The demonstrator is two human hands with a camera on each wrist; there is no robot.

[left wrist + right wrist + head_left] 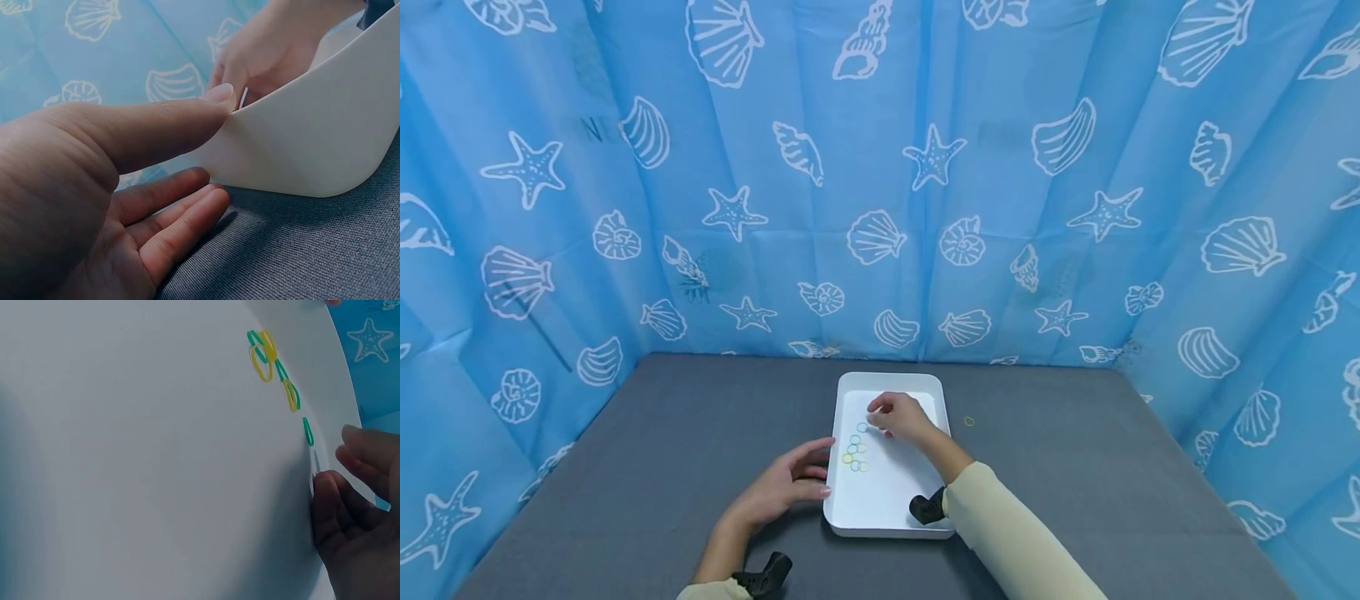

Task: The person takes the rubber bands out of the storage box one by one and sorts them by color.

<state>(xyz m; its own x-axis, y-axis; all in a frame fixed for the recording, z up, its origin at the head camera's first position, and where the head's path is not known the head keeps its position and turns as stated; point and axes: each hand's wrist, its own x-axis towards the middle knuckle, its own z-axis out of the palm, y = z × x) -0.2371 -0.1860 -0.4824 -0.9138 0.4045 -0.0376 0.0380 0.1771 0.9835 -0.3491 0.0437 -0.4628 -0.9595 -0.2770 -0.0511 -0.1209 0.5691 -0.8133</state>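
Observation:
Inside the white tray [895, 500], small green and yellow rings [855, 440] lie along the left side, some overlapping. My right hand [901, 417] is over the tray's upper part, thumb and fingertips together on a small pale band, whose end shows beside the green ring [308, 432] in the right wrist view. My left hand [786, 483] is at the tray's left side. In the left wrist view its thumb touches the rim of the tray [300, 137], while the other fingers of the left hand [119, 175] extend loosely outside the wall.
A single yellowish ring [969, 421] lies on the grey tabletop [1037, 483] to the right of the tray. A blue curtain [932, 208] with white shells and starfish hangs behind and at both sides. Each wrist carries a black device.

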